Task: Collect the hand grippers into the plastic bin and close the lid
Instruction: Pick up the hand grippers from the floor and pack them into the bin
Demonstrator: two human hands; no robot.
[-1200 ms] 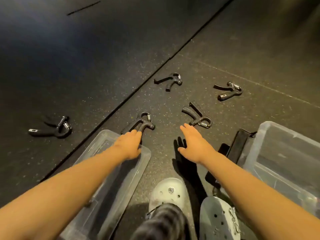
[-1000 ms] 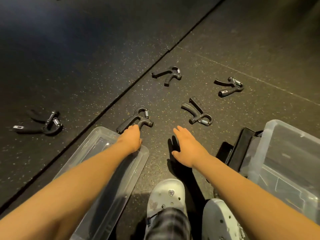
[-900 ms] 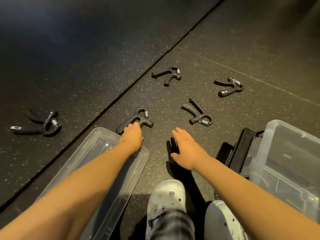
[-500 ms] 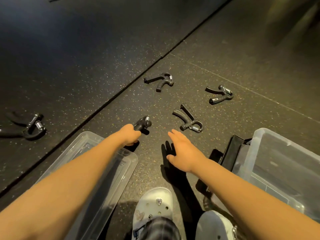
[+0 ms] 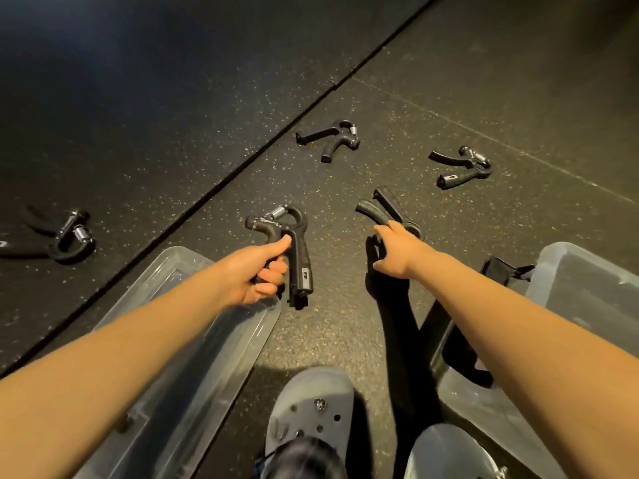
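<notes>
Left hand [image 5: 254, 274]: fingers [image 5: 273, 273] curled round first hand gripper [image 5: 294, 243], held off floor [image 5: 173, 98]. Right hand [image 5: 397, 252]: touching second hand gripper [image 5: 380, 209], handles running far-left; grasp unclear. Plastic bin [image 5: 553, 271]: near right.

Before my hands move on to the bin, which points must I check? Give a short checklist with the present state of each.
1. Left hand grips its hand gripper: ok, fingers curled round one handle.
2. Right hand grips second gripper: cannot tell; fingers lie on it.
3. Plastic bin open: ok.
4. Lid out of the way: ok, on the floor at the left.
5. Other grippers collected: not ok; all three lie on the floor.
</notes>
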